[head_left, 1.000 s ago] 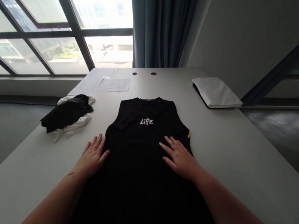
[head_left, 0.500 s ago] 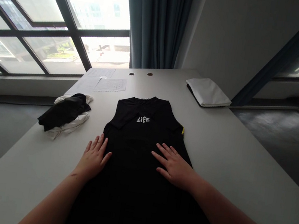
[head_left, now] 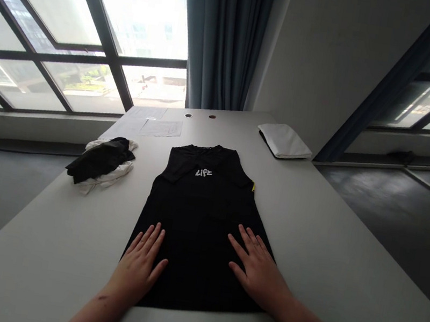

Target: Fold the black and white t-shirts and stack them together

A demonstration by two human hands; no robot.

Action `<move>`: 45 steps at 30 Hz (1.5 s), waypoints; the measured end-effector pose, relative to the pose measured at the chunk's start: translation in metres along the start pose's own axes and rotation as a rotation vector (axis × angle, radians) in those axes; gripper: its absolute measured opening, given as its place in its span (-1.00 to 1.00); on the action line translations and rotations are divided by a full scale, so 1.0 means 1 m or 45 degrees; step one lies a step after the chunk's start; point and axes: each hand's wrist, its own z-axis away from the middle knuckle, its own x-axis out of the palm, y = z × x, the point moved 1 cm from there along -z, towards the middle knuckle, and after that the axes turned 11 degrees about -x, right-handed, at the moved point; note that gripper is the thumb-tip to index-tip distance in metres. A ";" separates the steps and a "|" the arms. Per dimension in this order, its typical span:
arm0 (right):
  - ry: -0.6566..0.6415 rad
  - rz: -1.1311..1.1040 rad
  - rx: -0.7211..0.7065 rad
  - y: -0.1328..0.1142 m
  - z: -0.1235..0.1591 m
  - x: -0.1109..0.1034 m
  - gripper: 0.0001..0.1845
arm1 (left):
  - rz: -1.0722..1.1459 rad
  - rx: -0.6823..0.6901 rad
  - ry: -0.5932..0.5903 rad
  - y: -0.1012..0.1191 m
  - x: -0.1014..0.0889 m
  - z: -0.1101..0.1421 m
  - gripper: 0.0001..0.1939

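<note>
Both hands have slid down toward the hem: left hand [head_left: 137, 265] and right hand [head_left: 258, 271] lie flat, fingers [head_left: 248, 245] spread wide, gripping nothing, smoothing the black sleeveless shirt [head_left: 199, 207] laid out on the worktop [head_left: 328, 244].

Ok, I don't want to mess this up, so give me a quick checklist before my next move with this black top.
Left hand on the black top: ok, resting flat near the lower edge, not gripping.
Right hand on the top: ok, also flat, fingers spread.
Hem on the table: ok, it lies fully on the surface.
Creases in the top: cannot tell, the black fabric is too dark.
Nothing poking out from under the top: not ok, a yellow edge shows at the armhole on the right of the view.
Clothes bundle apart from the top: ok, it is not touching.
</note>
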 end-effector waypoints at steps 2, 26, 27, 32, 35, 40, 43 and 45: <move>0.016 0.009 0.042 0.002 0.003 0.001 -0.28 | -0.026 -0.014 -0.003 -0.006 0.002 0.002 -0.21; 0.037 -0.022 0.171 0.020 0.025 -0.008 -0.33 | 0.138 -0.267 -0.047 -0.056 -0.024 0.070 -0.18; 0.024 -0.084 0.122 0.020 0.031 -0.014 -0.35 | 0.173 -0.204 -0.076 -0.060 -0.029 0.072 -0.17; -0.125 -0.310 -0.136 0.026 0.070 -0.040 -0.34 | 0.303 -0.078 -0.103 -0.076 -0.044 0.079 -0.65; -0.075 -0.350 -0.142 0.033 0.089 -0.047 -0.45 | 0.356 -0.134 -0.044 -0.079 -0.043 0.081 -0.81; 0.104 -0.368 -0.144 0.037 0.103 -0.051 -0.66 | 0.366 -0.161 -0.006 -0.075 -0.044 0.081 -0.76; 0.188 -0.364 -0.153 0.035 0.104 -0.053 -0.72 | 0.334 -0.174 0.070 -0.074 -0.046 0.082 -0.73; 0.231 -0.365 -0.156 0.034 0.104 -0.054 -0.73 | 0.335 -0.192 0.158 -0.073 -0.046 0.083 -0.69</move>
